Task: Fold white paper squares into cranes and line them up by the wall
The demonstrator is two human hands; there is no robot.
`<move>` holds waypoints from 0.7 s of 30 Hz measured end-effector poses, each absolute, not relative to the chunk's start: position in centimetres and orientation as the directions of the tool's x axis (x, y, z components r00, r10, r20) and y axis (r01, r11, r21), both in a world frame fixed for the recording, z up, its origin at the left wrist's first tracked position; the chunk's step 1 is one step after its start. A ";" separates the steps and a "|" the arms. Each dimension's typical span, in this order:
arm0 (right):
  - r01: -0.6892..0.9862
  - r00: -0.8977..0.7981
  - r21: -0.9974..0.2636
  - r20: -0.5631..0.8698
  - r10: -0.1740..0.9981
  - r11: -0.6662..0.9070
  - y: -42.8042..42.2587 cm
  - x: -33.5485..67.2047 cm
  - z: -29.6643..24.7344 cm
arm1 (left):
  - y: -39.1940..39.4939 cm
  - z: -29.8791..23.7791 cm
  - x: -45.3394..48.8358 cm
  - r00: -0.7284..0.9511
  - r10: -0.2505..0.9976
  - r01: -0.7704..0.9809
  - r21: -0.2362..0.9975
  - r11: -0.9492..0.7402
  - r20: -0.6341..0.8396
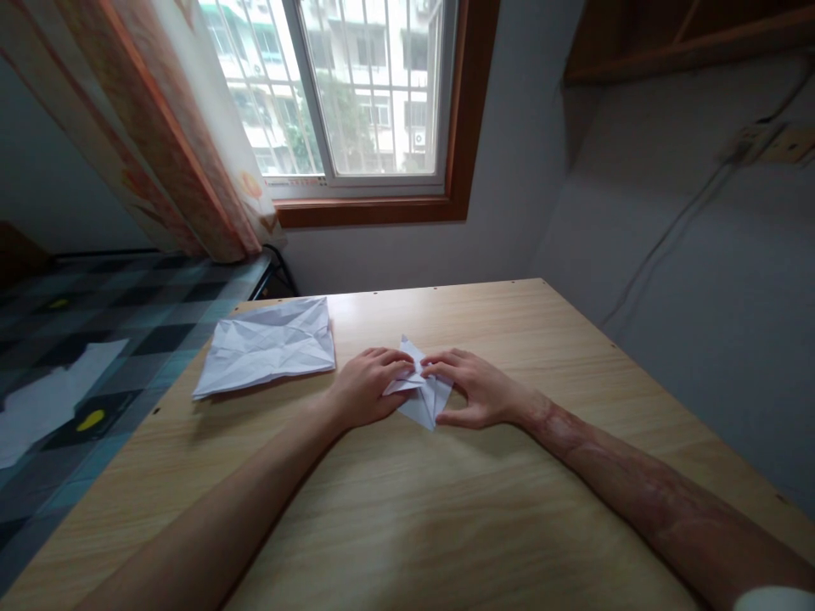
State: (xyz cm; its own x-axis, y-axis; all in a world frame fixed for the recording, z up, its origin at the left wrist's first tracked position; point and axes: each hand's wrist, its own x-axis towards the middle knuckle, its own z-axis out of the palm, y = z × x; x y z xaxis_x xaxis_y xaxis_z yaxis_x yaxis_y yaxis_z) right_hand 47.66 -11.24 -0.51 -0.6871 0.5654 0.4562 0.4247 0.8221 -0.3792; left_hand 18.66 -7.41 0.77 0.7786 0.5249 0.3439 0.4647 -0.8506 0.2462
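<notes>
Small pointed white paper fold (pixel 430 397), right of the creased white paper stack (pixel 271 344).
Left hand (pixel 368 383) grips its flap (pixel 404 386); right hand (pixel 479 387), loosely spread, touches the fold; aligning carefully before creasing should help.

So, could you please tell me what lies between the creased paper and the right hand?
In the head view, the left hand and the folded paper, which both hands touch, lie between the creased paper and the right hand.
</notes>
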 end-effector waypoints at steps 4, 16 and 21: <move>0.470 -0.642 -0.379 0.473 0.603 0.797 -11.5 47.5 -0.5 | -7.7 1.2 18.7 0.809 0.470 0.381 0.295 -0.876 0.352; 0.568 -0.466 -0.468 0.496 0.733 0.677 -10.7 47.2 -1.6 | -7.4 0.0 19.0 0.778 0.477 0.430 0.207 -0.879 0.408; 0.454 -0.454 -0.602 0.478 0.752 0.657 -10.8 47.4 -1.9 | -8.0 0.7 19.0 0.775 0.505 0.449 0.232 -0.863 0.381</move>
